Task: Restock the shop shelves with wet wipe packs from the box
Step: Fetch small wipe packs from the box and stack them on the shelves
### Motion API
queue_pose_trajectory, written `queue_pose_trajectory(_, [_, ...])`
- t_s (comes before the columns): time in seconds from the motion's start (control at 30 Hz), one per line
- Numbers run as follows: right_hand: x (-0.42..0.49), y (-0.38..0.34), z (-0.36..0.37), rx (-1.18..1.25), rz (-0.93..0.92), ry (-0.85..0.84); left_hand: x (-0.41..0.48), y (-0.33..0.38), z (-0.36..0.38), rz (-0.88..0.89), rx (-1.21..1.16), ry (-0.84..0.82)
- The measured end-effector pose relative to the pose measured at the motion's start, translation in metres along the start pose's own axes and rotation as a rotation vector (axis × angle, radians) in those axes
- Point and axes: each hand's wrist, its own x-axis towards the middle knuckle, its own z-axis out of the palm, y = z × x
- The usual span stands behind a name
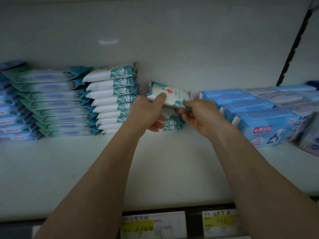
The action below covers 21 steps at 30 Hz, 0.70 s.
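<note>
A white wet wipe pack (173,95) with teal leaves and a red cross is held tilted above a short pile of the same packs (171,120) on the white shelf (155,169). My left hand (148,111) grips its left end, thumb on top. My right hand (200,116) pinches its lower right corner. To the left stands a tall stack of the same white and teal packs (114,99). The box is not in view.
Stacks of green and blue packs (53,102) fill the shelf's left side. Rows of light blue packs (255,112) lie on the right. Price labels (153,225) run along the shelf's front edge. A black slotted upright (293,47) stands at the back right.
</note>
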Motion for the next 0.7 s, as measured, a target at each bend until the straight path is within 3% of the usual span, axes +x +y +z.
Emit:
queue_pose_trajectory(0.17, [0.005, 0.004, 0.000, 0.027, -0.043, 0.005, 0.005, -0.005, -0.018, 0.111, 0.421, 0.185])
queue_pose_trajectory(0.33, [0.009, 0.011, 0.000, -0.147, -0.101, 0.047, 0.004, -0.011, -0.020, 0.089, 0.605, 0.215])
queue_pose_trajectory(0.47, [0.011, 0.021, 0.004, -0.339, -0.159, 0.047, 0.002, -0.012, -0.015, 0.088, 0.574, 0.105])
queue_pose_trajectory(0.6, [0.014, 0.027, -0.001, -0.653, -0.305, 0.093, 0.000, -0.020, -0.013, 0.088, 0.688, -0.055])
queue_pose_trajectory(0.7, [0.010, 0.026, -0.003, -0.732, -0.275, 0.046, -0.001, -0.022, -0.015, 0.069, 0.787, -0.071])
